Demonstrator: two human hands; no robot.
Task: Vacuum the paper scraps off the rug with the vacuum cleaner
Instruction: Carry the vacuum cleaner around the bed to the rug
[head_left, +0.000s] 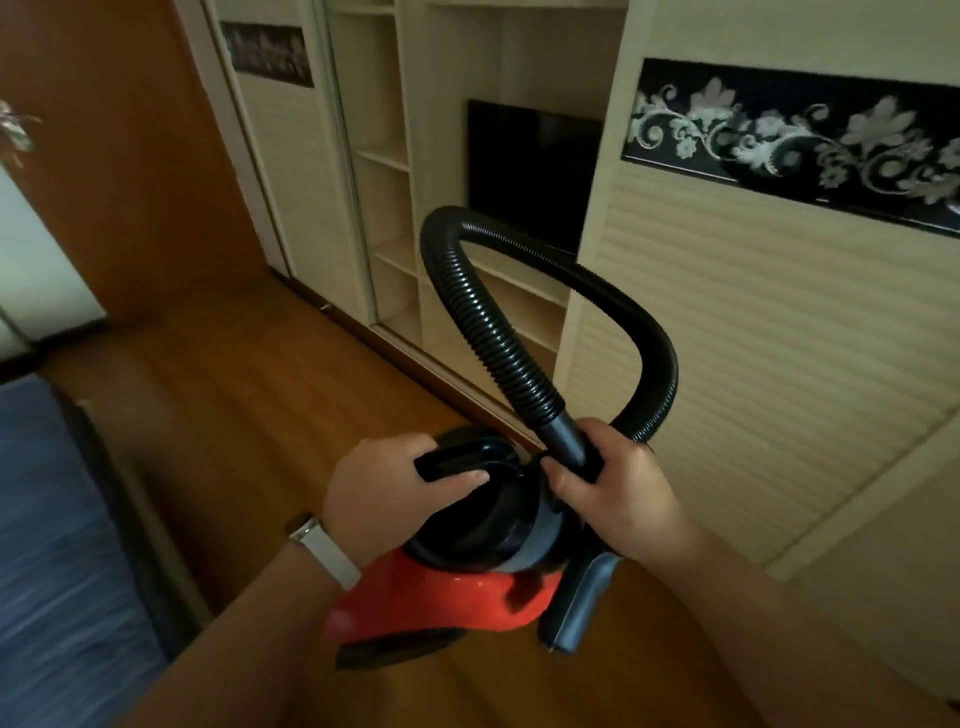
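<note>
left hand (382, 486) grips the black nozzle (453, 463) atop the red vacuum cleaner (441, 597); right hand (618, 496) clamps the hose (498, 332) end (hose loops overhead).

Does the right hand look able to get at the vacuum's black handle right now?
Probably not: the right hand grips the hose end, and the left hand is wrapped round the handle.
</note>
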